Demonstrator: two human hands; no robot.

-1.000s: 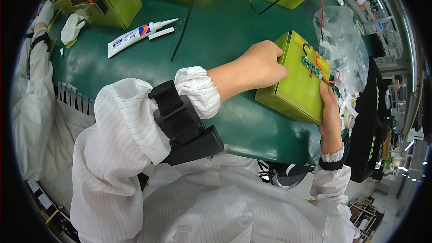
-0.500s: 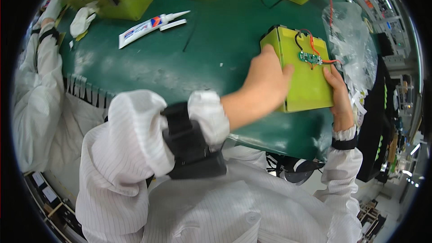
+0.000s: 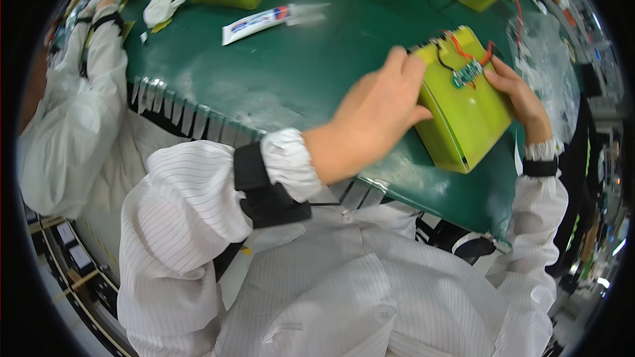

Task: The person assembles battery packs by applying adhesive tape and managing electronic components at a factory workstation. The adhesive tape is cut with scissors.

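The left hand (image 3: 382,98) curls at the left of the box (image 3: 473,119), grip unclear. The right hand (image 3: 522,94) clasps its right side.

Impossible to read surely any word or number. Printed in blue and red on the white tube (image 3: 254,25), at eleven o'clock on the green tabletop (image 3: 278,79), but too blurred for reading. Visible also near eight o'clock: two white label-like rectangles (image 3: 81,256), too small for reading.
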